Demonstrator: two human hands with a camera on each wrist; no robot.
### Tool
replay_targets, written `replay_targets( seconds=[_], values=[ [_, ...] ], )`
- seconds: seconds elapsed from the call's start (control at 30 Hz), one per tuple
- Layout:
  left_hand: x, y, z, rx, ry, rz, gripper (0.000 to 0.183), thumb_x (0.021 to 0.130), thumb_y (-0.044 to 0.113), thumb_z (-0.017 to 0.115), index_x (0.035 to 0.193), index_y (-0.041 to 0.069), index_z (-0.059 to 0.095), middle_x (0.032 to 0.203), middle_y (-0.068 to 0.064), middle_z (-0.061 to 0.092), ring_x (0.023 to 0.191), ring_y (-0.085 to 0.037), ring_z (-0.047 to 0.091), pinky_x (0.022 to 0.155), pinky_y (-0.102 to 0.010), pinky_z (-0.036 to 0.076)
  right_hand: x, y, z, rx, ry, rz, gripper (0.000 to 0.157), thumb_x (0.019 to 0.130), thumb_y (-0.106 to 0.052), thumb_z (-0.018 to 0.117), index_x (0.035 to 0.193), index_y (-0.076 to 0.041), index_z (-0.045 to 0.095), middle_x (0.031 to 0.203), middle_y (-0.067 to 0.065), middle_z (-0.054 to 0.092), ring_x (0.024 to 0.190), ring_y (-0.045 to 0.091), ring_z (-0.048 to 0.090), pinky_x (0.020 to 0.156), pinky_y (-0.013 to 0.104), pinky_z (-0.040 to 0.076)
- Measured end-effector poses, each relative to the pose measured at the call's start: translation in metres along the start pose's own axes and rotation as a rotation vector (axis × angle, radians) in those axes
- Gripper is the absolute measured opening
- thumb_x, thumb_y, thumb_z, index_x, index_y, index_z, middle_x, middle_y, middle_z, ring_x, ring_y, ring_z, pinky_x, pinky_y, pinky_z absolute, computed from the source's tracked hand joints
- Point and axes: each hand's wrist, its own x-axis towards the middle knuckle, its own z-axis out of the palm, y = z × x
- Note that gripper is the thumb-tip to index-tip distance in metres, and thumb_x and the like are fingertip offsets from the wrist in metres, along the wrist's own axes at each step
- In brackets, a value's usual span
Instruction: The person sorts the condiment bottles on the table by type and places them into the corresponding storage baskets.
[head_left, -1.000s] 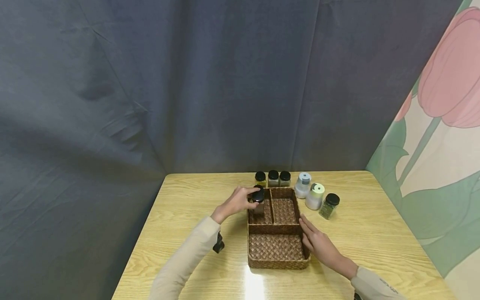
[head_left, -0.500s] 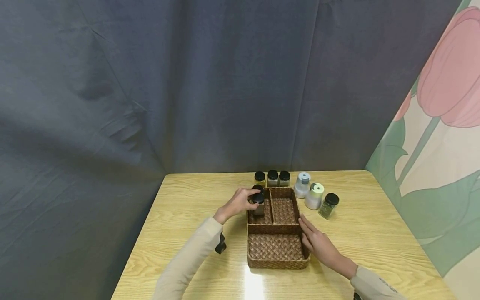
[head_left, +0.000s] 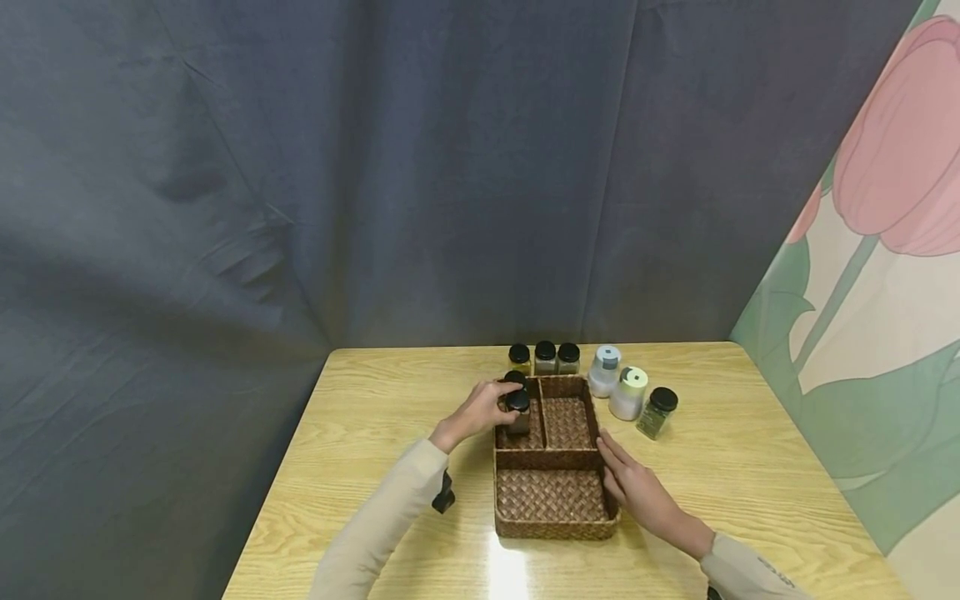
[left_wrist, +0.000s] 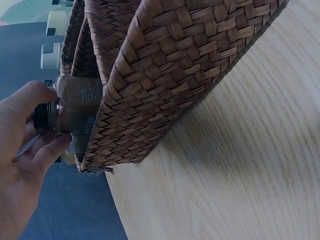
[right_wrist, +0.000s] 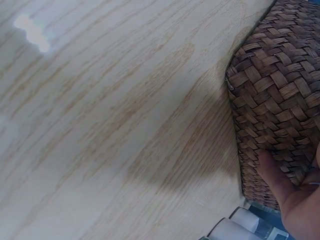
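Note:
My left hand (head_left: 476, 410) pinches a black-lidded spice jar (head_left: 517, 403) between thumb and fingers. The jar stands upright in the back left compartment of a brown woven basket (head_left: 557, 528). Seen from the left wrist, the glass jar (left_wrist: 77, 105) has dark brown contents and a printed label, and its lower part is hidden behind the basket wall. Another black lid (head_left: 515, 378) shows just behind it, partly covered by my fingers. My right hand (head_left: 641, 492) rests along the basket's right side, fingers straight, with one digit (right_wrist: 272, 172) against the outer weave.
Behind the basket stand three black-lidded jars (head_left: 545, 357). To their right are a blue-capped shaker (head_left: 604, 372), a yellow-green-capped shaker (head_left: 630, 395) and a black-lidded jar of green flakes (head_left: 656, 415). A dark curtain (head_left: 465, 208) hangs beyond the wooden table (head_left: 375, 400).
My left hand has brought the spice jar slightly toward me and lower within the compartment, so more of the lid behind it shows. My right hand and the basket have stayed put.

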Motion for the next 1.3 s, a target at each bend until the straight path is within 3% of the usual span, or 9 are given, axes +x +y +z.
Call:
replay_targets(
  seconds=[0.17,0.37,0.53,0.77,0.9,0.97,1.07,1.17,1.3],
  values=[
    [-0.002,-0.001,0.003,-0.002,0.001,0.000,0.052,0.090,0.008,0.073,0.137,-0.005,0.056,0.058,-0.003,0.058,0.038,-0.001,0.023,0.055,-0.020,0.034,0.000,-0.001,0.000,-0.003,-0.002,0.008,0.049,0.085,0.012,0.064,0.133,0.018,0.051,0.143,0.033,0.044,0.045,-0.008,0.024,0.038,0.015,0.029],
    [-0.003,-0.002,0.005,0.000,0.011,0.012,0.050,0.090,0.008,0.073,0.135,-0.005,0.057,0.089,-0.012,0.073,0.039,-0.001,0.026,0.055,-0.018,0.036,0.000,0.000,0.001,0.002,0.000,0.011,0.049,0.086,0.012,0.063,0.133,0.018,0.050,0.144,0.033,0.043,0.045,-0.008,0.024,0.038,0.014,0.030],
    [-0.002,-0.003,0.006,0.021,0.004,0.002,0.050,0.090,0.009,0.072,0.136,-0.004,0.057,0.111,-0.016,0.071,0.041,-0.002,0.030,0.059,-0.018,0.038,0.000,0.001,0.002,0.000,0.001,0.003,0.049,0.085,0.012,0.064,0.133,0.018,0.051,0.143,0.033,0.043,0.046,-0.008,0.025,0.038,0.015,0.030],
    [-0.005,-0.004,0.009,-0.004,-0.013,-0.029,0.051,0.092,0.009,0.071,0.139,-0.002,0.055,0.102,-0.016,0.072,0.038,-0.003,0.028,0.055,-0.019,0.036,0.000,0.001,0.003,-0.002,0.005,-0.001,0.051,0.083,0.013,0.065,0.132,0.019,0.051,0.141,0.034,0.045,0.045,-0.009,0.024,0.037,0.014,0.028],
    [-0.005,-0.006,0.010,-0.004,-0.004,-0.014,0.050,0.092,0.008,0.071,0.139,-0.002,0.055,0.110,-0.016,0.070,0.040,-0.006,0.033,0.054,-0.019,0.038,0.000,0.001,0.003,-0.002,0.006,-0.002,0.051,0.083,0.013,0.065,0.131,0.019,0.052,0.140,0.035,0.045,0.045,-0.009,0.023,0.037,0.013,0.027],
    [-0.005,-0.006,0.011,0.015,-0.003,-0.003,0.050,0.092,0.009,0.071,0.139,-0.001,0.055,0.116,-0.016,0.069,0.048,-0.008,0.045,0.059,-0.020,0.043,0.000,0.000,0.003,-0.007,0.007,0.000,0.051,0.083,0.013,0.065,0.132,0.018,0.052,0.141,0.034,0.045,0.045,-0.009,0.023,0.037,0.013,0.027],
    [-0.004,-0.006,0.011,0.065,-0.001,0.009,0.050,0.093,0.011,0.071,0.139,0.002,0.055,0.125,-0.013,0.066,0.081,-0.015,0.064,0.080,-0.026,0.052,-0.001,0.000,0.002,-0.016,0.008,0.002,0.050,0.083,0.013,0.065,0.132,0.018,0.052,0.141,0.033,0.045,0.045,-0.009,0.023,0.037,0.014,0.027],
    [-0.003,-0.007,0.012,0.103,0.002,0.006,0.051,0.093,0.015,0.071,0.140,0.003,0.056,0.131,-0.010,0.063,0.109,-0.020,0.062,0.096,-0.032,0.049,-0.001,0.001,0.002,-0.025,0.010,0.003,0.049,0.085,0.012,0.065,0.132,0.018,0.052,0.142,0.032,0.045,0.045,-0.008,0.024,0.037,0.014,0.027],
    [-0.004,-0.007,0.011,0.044,0.000,-0.019,0.053,0.093,0.015,0.072,0.141,0.000,0.054,0.106,-0.015,0.071,0.061,-0.012,0.057,0.069,-0.022,0.049,-0.001,0.002,0.003,-0.029,0.011,-0.002,0.049,0.085,0.012,0.065,0.132,0.018,0.052,0.142,0.032,0.045,0.045,-0.008,0.024,0.038,0.014,0.028]
  ],
)
